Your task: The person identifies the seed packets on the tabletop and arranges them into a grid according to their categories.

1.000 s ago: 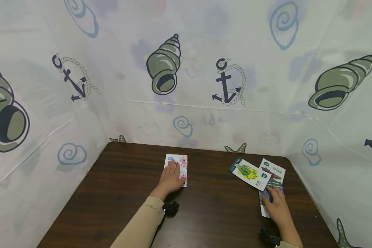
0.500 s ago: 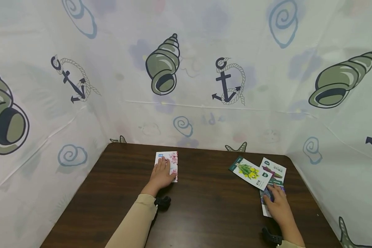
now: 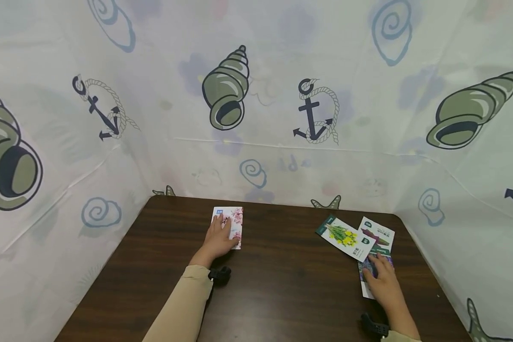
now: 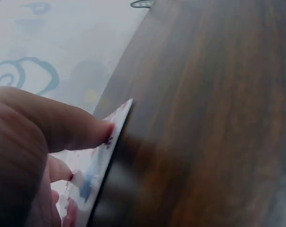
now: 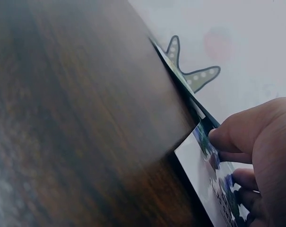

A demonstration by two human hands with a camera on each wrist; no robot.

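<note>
In the head view my left hand (image 3: 216, 240) lies on a white packet with pink blossoms (image 3: 237, 216), which looks like a seed packet flat on the table. Up close in the left wrist view, the thumb and fingertips touch the top of this blossom packet (image 4: 101, 163). My right hand (image 3: 384, 283) rests its fingers on a purple-blue flower packet (image 3: 367, 290) at the right. Overlapping that one are a yellow-flower packet (image 3: 344, 237) and a packet with a purple picture (image 3: 380, 231). The right wrist view shows the right fingertips on the purple-blue packet's (image 5: 199, 175) face.
The dark wooden table (image 3: 282, 285) has rounded back corners. A white curtain (image 3: 278, 114) printed with shells and anchors surrounds it behind and at both sides. A black strap device (image 3: 220, 275) sits on the left wrist and another (image 3: 374, 327) on the right.
The left hand has slid the blossom packet left and a little away across the table, and its fingers have since shifted slightly back on it. The right hand and its packets stay put.
</note>
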